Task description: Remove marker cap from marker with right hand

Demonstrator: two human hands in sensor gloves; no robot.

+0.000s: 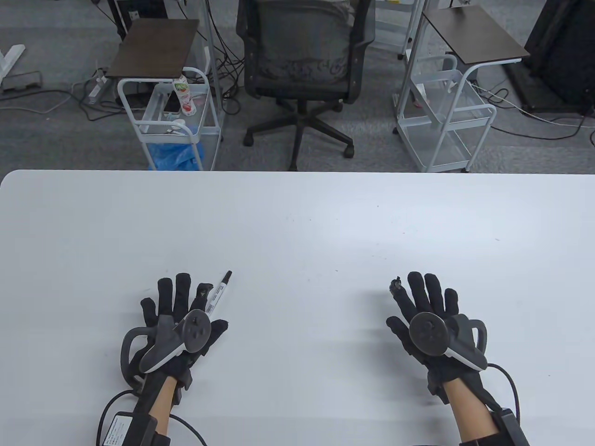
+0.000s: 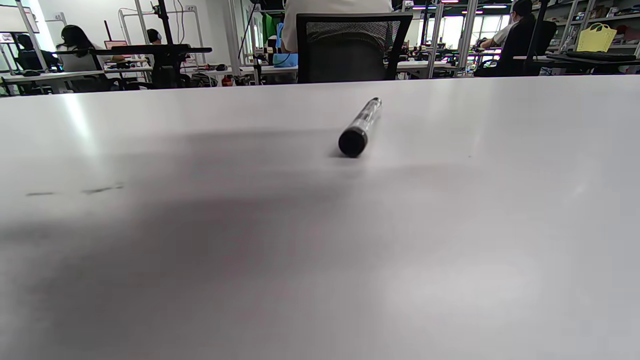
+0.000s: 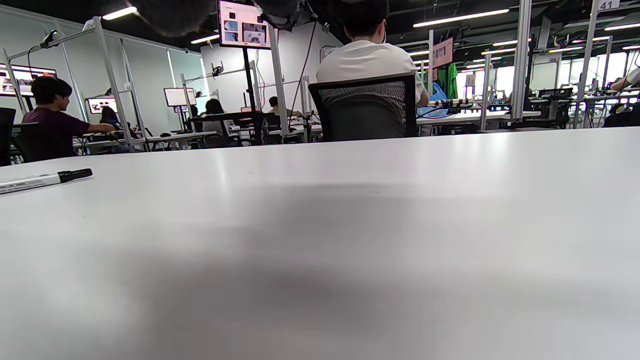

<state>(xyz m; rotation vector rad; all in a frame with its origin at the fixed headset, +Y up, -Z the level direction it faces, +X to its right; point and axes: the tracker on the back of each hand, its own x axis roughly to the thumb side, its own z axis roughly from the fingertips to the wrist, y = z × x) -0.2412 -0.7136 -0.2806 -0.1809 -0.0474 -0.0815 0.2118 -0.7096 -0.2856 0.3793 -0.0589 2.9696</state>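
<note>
Table view: left hand [image 1: 179, 316] palm down on the white table [image 1: 297, 223], forearm entering from the bottom edge, tracker [image 1: 179, 337] strapped across the back. Fingers [image 1: 165, 290] spread wide and flat, gripping nothing. Marker [image 1: 218, 293] lying on the table just beside the index finger, running up and to the right, dark cap [image 1: 226, 277] at the far end, white labelled barrel passing close along the finger; touching or just apart, cannot tell. Right hand [image 1: 430, 320] well apart from the marker, also palm down and flat, fingers [image 1: 416, 288] fanned out, holding nothing, second tracker [image 1: 439, 337] on its back, cable trailing off the wrist. Beyond the far table edge, an office chair [image 1: 304, 60] between two white carts [image 1: 169, 121]. Left wrist view: low along the tabletop [image 2: 320, 250], no gloved fingers visible, so finger spread not shown here. Marker [image 2: 361, 127] lying alone on the surface, seen nearly end-on, dark butt end toward the lens, barrel pointing away toward the chair [image 2: 352, 47]. Right wrist view: again low over the table [image 3: 350, 240], only blurred dark shapes at the top edge, finger state not readable from this angle. Marker [image 3: 45, 180] at the far left edge, lying flat, black cap [image 3: 75, 175] pointing right, white barrel running out of frame. Cap seated on the marker, untouched by the right hand.
</note>
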